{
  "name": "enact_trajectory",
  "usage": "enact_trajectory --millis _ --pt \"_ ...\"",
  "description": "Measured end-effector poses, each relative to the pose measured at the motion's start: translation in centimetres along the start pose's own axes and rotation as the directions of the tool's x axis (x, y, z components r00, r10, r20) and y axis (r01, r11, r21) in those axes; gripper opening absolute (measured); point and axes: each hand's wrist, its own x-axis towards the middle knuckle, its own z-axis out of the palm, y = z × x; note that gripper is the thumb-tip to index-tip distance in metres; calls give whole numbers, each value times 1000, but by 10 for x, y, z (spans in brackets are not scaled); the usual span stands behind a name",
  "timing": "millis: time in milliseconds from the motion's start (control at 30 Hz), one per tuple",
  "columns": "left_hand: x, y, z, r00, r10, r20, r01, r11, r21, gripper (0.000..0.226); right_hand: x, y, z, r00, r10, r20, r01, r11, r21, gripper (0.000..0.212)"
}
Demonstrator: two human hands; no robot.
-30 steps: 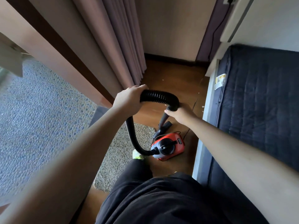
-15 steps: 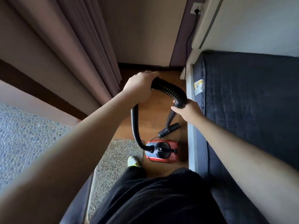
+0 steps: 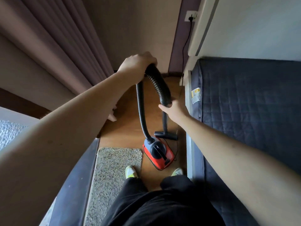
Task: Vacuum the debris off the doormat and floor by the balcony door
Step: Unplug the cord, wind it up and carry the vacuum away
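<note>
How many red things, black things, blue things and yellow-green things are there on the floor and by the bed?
Red: 1, the vacuum body
Black: 3, the hose, the wand, the floor nozzle
Blue: 1, the mattress
Yellow-green: 2, the left shoe and the right shoe
Total: 7
</note>
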Motion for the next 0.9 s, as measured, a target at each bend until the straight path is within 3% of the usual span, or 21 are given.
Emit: enact_trajectory --millis 67,167,333,467,567,600,667,800,900 --pt "8 -3 4 999 -10 -40 10 1000 13 40 14 -5 -1 1000 -4 20 3 1000 14 35" --pt "12 -2 16 989 -115 -90 110 992 -56 43 23 -8 -7 999 -32 26 35 994 -108 39" --pt "-5 11 56 942 -333 -33 314 914 -259 46 28 12 0 995 -15 102 27 992 -119 38" --pt "-26 31 75 852 -523 -21 456 761 -461 72 32 20 16 990 19 137 -14 999 -35 43" --pt "-46 41 91 659 -736 155 687 506 -521 79 36 14 13 985 -14 169 22 999 -49 49" --pt "-55 46 96 640 -739 208 723 488 -489 73 36 11 8 981 -18 192 27 998 -48 50" --pt "-69 51 112 724 -628 284 664 524 -534 58 36 9 2 971 -29 238 37 999 -31 50" --pt "-74 56 111 855 -400 331 513 548 -661 64 37 6 -1 958 -97 270 116 992 -53 48" --pt "-61 48 107 870 -356 341 491 558 -669 44 46 1 5 961 -137 241 155 986 -61 10"
